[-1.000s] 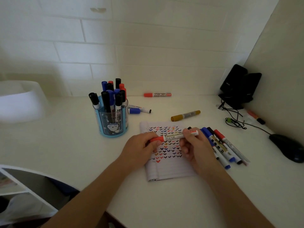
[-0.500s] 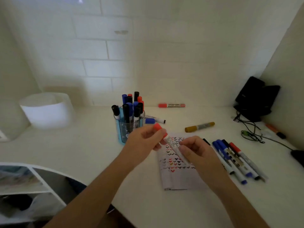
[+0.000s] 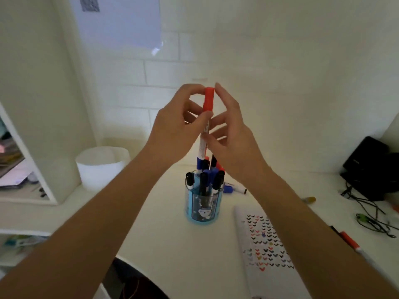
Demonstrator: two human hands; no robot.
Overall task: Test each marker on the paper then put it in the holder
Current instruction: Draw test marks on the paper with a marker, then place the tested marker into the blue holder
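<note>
The capped red marker (image 3: 209,102) stands upright directly above the holder (image 3: 204,209). My left hand (image 3: 174,130) and right hand (image 3: 233,143) both hold it, fingers closed on its barrel. Step in hand, as I judge it: insertion. Next: lower it straight into a gap between the stored markers, then release.

I see a red cap on the white marker (image 3: 208,101), a clear blue holder (image 3: 194,205) with a cartoon print, black and blue caps (image 3: 219,176) inside, and white paper (image 3: 265,255) patterned with rows of black, red and blue ticks.
</note>
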